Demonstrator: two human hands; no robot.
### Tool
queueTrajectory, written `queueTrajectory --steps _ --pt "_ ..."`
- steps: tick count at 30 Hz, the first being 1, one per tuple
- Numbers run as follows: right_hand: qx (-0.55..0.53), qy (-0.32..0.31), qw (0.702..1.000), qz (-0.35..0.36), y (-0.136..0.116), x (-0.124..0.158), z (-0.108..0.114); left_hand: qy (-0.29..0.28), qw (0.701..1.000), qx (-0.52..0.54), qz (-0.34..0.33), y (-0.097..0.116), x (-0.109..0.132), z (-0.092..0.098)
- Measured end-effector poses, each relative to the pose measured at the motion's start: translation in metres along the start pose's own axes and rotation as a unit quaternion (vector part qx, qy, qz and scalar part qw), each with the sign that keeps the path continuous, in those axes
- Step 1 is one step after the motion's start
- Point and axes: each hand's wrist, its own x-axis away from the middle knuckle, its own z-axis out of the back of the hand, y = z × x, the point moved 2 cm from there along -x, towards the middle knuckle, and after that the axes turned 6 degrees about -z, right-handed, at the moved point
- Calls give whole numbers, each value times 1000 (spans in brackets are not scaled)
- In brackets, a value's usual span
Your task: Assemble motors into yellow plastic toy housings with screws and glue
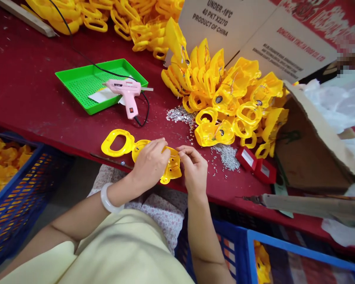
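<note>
A yellow moulded plastic frame [172, 169] is held just above the red tabletop [32, 79], its edge pinched by the clamped fingers of the left hand [150, 165] and right hand [193, 169]; fine edge work appears in hand, calling for a steady pinch.

A pink glue gun [126, 94] is laid across a green tray [77, 81] ahead and left of the hands, with a black cord [106, 70] trailing over the red table [41, 94]. Heaped yellow plastic pieces [225, 85] are piled ahead; silver bits [226, 157] are scattered just right of the hands. A blue crate [17, 185] holding yellow parts [6, 157] is seen low left; a cardboard carton [307, 146] is propped far right.
</note>
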Motion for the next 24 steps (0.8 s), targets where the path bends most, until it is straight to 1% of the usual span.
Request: queueTrajectory --steps 2,4,6,8,9,11,14,17,19,21,22,24 --pt "-34 -10 999 -36 4 0 -1 -14 1000 12 -2 -3 2 1" --pt "-54 -30 996 -70 4 -1 -4 -9 1000 10 2 -9 7 5" --pt "-47 -32 995 -80 -3 -7 -7 17 1000 0 10 -15 16 12" --pt "-31 -26 997 -67 -15 -19 -15 54 998 -12 24 -24 26 19" --pt "-27 -34 997 -59 -21 -27 -22 72 997 -18 31 -29 32 23" --pt "-24 -90 994 -57 -31 -49 -44 99 993 -28 49 -39 42 30" --pt "4 -185 980 -79 -40 -86 -89 119 989 -39 77 -57 55 39" --pt "22 -246 961 -127 -43 -115 -137 133 983 -61 107 -78 63 48" --pt "-10 -295 940 -174 -45 -125 -163 144 978 -76 127 -91 68 55" --pt "-56 -332 915 -222 -45 -129 -182 157 973 -85 145 -103 71 61" --pt "-78 -341 905 -242 -44 -129 -188 163 971 -89 151 -108 73 64" --pt "-103 -340 898 -258 -42 -130 -193 173 967 -97 160 -117 76 68"
